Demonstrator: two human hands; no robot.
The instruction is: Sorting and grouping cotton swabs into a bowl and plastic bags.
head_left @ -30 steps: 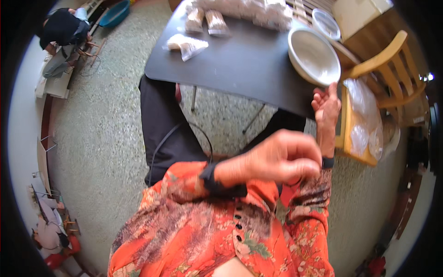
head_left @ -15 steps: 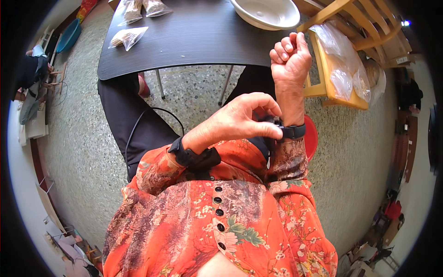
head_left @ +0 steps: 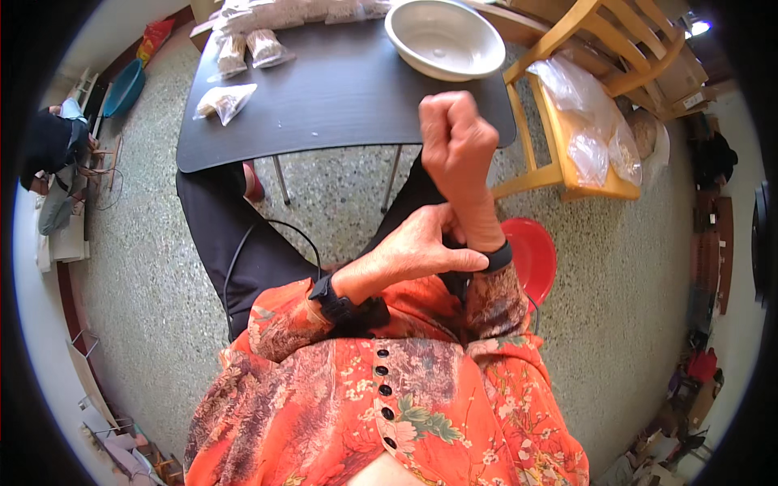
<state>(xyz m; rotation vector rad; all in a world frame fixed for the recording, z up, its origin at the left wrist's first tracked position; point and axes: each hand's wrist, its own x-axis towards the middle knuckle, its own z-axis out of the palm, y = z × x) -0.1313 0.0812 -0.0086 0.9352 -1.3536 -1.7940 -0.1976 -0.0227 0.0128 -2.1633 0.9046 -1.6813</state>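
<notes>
My left hand (head_left: 425, 241) reaches across to my right wrist. Its thumb presses on the black wristband (head_left: 501, 257) there, and its fingers curl round behind the wrist, partly hidden. My right hand (head_left: 460, 144) is a closed fist with its back toward me, raised in front of the table's near edge; nothing shows in it. Another black wristband (head_left: 324, 296), with a bulky dark piece, sits on my left wrist. Below my right forearm, a red basin (head_left: 535, 255) rests on the floor, partly covered by the arm.
On the dark table (head_left: 340, 105) are a pale basin (head_left: 442, 69), a small clear bag (head_left: 225, 103) and several bags of thin sticks (head_left: 266, 49). Plastic bags (head_left: 587, 121) lie on a wooden chair (head_left: 604, 188) at right. A black cable (head_left: 279, 223) loops by my left leg.
My right forearm has turned from palm side to back of the hand, and the fist has moved left and nearer. My left hand stays at the wristband. The table appears lower in view.
</notes>
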